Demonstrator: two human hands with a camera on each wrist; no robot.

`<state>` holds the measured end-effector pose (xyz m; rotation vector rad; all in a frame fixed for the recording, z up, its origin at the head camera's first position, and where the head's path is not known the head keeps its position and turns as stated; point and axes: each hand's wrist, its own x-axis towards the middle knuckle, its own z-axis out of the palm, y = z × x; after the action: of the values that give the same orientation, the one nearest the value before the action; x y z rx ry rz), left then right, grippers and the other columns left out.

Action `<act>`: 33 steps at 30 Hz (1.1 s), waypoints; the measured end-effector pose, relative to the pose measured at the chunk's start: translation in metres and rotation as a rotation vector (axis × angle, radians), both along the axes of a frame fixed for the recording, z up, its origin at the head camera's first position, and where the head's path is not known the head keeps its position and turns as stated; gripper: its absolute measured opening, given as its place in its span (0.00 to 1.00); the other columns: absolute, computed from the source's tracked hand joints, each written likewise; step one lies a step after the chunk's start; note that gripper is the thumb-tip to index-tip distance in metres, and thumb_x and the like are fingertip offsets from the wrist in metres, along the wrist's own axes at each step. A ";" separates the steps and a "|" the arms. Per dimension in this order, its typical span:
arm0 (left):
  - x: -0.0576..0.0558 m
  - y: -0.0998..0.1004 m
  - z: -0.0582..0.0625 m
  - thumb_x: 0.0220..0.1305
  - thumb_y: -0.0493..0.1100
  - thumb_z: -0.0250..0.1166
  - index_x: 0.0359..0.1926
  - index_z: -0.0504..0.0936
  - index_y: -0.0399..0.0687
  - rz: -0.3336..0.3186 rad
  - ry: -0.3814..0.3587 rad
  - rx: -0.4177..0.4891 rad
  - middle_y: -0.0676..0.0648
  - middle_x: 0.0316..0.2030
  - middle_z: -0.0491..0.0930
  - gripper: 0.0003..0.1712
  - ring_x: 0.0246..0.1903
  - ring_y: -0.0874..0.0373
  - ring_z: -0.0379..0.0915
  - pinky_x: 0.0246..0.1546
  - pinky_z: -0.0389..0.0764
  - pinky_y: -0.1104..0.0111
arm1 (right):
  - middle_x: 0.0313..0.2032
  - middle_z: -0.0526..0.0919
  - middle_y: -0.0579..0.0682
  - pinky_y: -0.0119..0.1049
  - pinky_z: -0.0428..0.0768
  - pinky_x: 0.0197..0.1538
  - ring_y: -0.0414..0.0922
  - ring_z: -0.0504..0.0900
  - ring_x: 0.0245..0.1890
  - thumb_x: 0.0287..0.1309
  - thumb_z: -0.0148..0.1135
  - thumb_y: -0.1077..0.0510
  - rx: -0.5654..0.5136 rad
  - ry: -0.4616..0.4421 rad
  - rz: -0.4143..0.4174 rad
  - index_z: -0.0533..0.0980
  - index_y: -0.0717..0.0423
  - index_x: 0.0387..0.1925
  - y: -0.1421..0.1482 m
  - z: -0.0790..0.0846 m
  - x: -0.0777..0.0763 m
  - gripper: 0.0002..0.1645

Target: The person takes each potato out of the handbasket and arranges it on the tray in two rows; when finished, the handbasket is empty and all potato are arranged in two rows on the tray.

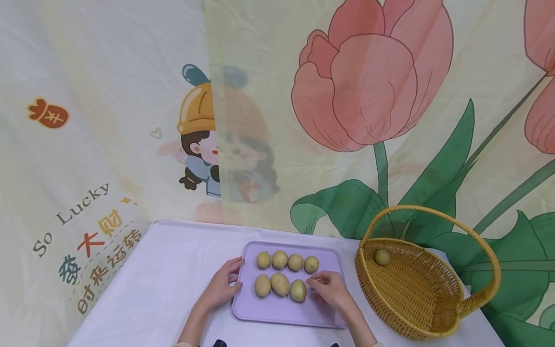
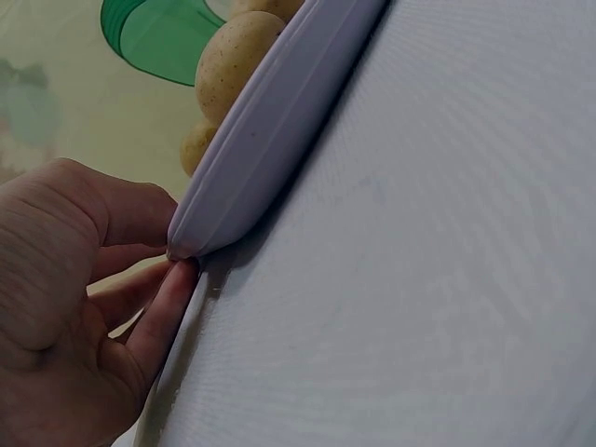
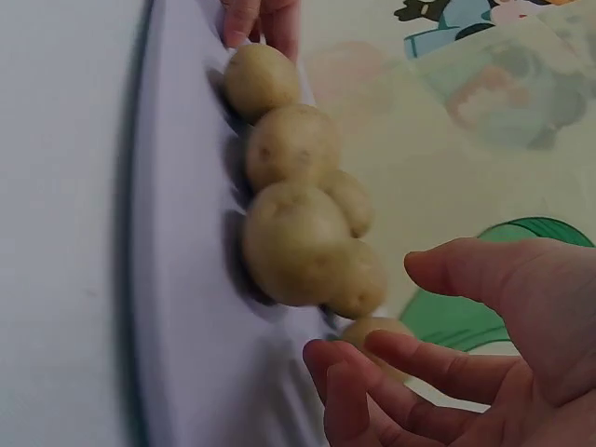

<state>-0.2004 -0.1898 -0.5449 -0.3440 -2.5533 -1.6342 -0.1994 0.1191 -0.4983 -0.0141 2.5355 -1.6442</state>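
Note:
On the lilac tray [image 1: 316, 311] lie small tan potatoes in two rows, several at the back and 3 in front. My left hand [image 1: 222, 285] holds the tray's left edge; the left wrist view shows its thumb and fingers [image 2: 166, 303] at the rim. My right hand [image 1: 330, 290] hovers over the tray's right side, beside the front row's rightmost potato [image 1: 298, 291]. In the right wrist view its thumb and fingertips are apart with nothing between them, and a nearby potato [image 3: 296, 242] sits just beyond them.
Right of the tray stands a wicker basket [image 1: 407, 313] with a tall arched handle, and one potato [image 1: 382, 257] lies inside it. A white cloth [image 1: 173, 270] covers the table. Printed curtains [image 1: 260, 193] hang behind the table's back edge.

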 end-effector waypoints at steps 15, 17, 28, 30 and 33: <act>0.002 -0.002 0.002 0.51 0.22 0.64 0.61 0.70 0.21 -0.019 0.035 0.017 0.28 0.62 0.67 0.33 0.53 0.37 0.72 0.53 0.82 0.58 | 0.46 0.82 0.64 0.38 0.87 0.41 0.48 0.84 0.40 0.68 0.59 0.53 0.083 0.067 -0.125 0.73 0.71 0.58 0.103 0.066 -0.023 0.27; 0.002 -0.001 0.002 0.51 0.22 0.64 0.61 0.69 0.21 -0.015 0.027 0.020 0.28 0.63 0.67 0.33 0.53 0.37 0.72 0.54 0.82 0.59 | 0.50 0.80 0.65 0.36 0.87 0.42 0.47 0.83 0.41 0.69 0.57 0.53 0.115 0.081 -0.145 0.72 0.72 0.59 0.118 0.068 -0.025 0.28; -0.001 -0.003 -0.002 0.50 0.22 0.64 0.61 0.70 0.21 -0.016 0.046 0.014 0.28 0.62 0.68 0.33 0.55 0.34 0.71 0.53 0.83 0.61 | 0.64 0.59 0.78 0.67 0.71 0.59 0.74 0.60 0.63 0.71 0.50 0.55 0.322 0.066 -0.182 0.60 0.75 0.67 0.149 0.049 -0.047 0.33; -0.001 -0.004 -0.002 0.50 0.22 0.64 0.61 0.70 0.21 -0.017 0.051 0.014 0.28 0.62 0.68 0.33 0.54 0.35 0.71 0.52 0.83 0.62 | 0.65 0.57 0.80 0.68 0.69 0.61 0.75 0.57 0.64 0.71 0.49 0.57 0.333 0.062 -0.148 0.56 0.78 0.67 0.149 0.043 -0.051 0.34; -0.001 -0.004 -0.002 0.50 0.22 0.64 0.61 0.70 0.21 -0.024 0.052 0.016 0.28 0.62 0.68 0.33 0.54 0.35 0.71 0.52 0.83 0.63 | 0.62 0.59 0.82 0.68 0.71 0.59 0.77 0.59 0.62 0.70 0.47 0.60 0.348 0.075 -0.117 0.56 0.82 0.65 0.148 0.037 -0.056 0.33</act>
<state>-0.2012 -0.1939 -0.5468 -0.4110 -2.5072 -1.6301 -0.2549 0.2669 -0.4609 0.1068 2.8941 -1.2347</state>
